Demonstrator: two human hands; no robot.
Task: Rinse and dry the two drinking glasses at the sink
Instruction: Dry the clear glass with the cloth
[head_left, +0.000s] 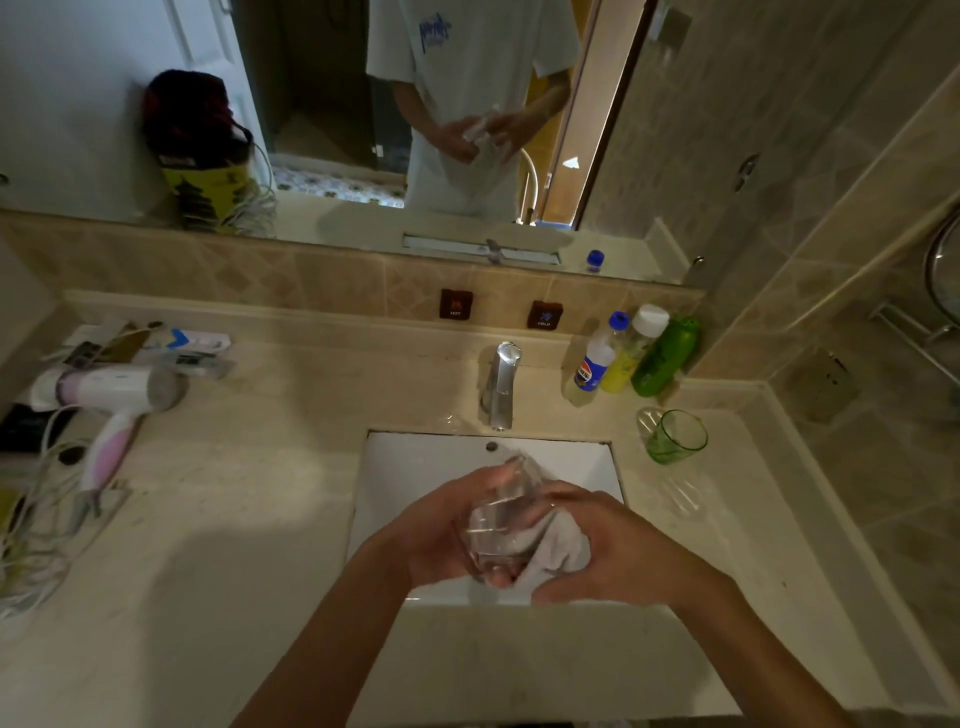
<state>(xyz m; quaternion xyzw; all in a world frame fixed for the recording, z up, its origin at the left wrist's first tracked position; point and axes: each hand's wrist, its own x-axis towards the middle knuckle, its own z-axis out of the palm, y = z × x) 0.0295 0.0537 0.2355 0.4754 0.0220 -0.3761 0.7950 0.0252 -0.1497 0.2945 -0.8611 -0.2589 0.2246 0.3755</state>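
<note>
Over the white sink (415, 467), my left hand (441, 530) grips a clear drinking glass (501, 514), tilted with its base toward me. My right hand (608, 545) presses a pale grey cloth (563, 548) against the glass's right side. A green drinking glass (675, 436) stands upright on the counter to the right of the sink, apart from both hands. The chrome tap (501, 384) behind the sink shows no water running.
Three bottles (631, 353) stand at the back right by the wall. A hair dryer (111, 410), cables and small packets lie on the left counter (234, 519). A mirror (322, 130) above reflects a person in a white shirt.
</note>
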